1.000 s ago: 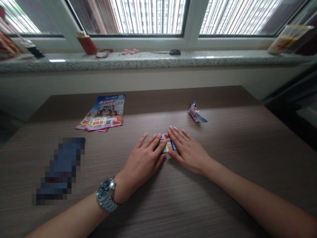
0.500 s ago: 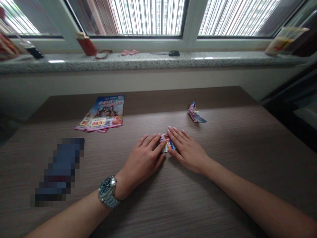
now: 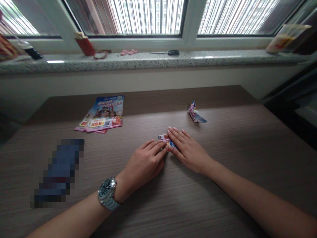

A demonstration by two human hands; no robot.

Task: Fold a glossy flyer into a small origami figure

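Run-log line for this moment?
left hand: touching paper | right hand: over paper's right side | flyers: overlapping on table

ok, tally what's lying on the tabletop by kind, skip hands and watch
Folded paper pieces: 2 (near piece, far piece)
Leaflet stack: 1, exact sheet count unclear
Pixelated dark-blue item: 1
Total: 4, counting the stack as one

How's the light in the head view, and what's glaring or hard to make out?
Head view: the window is overexposed in places, the sill shows white glare; the table is dim, darker along its far side, with soft shadows beside the left hand and right hand; print on the small paper is unreadable, and a blue object at left is pixelated.
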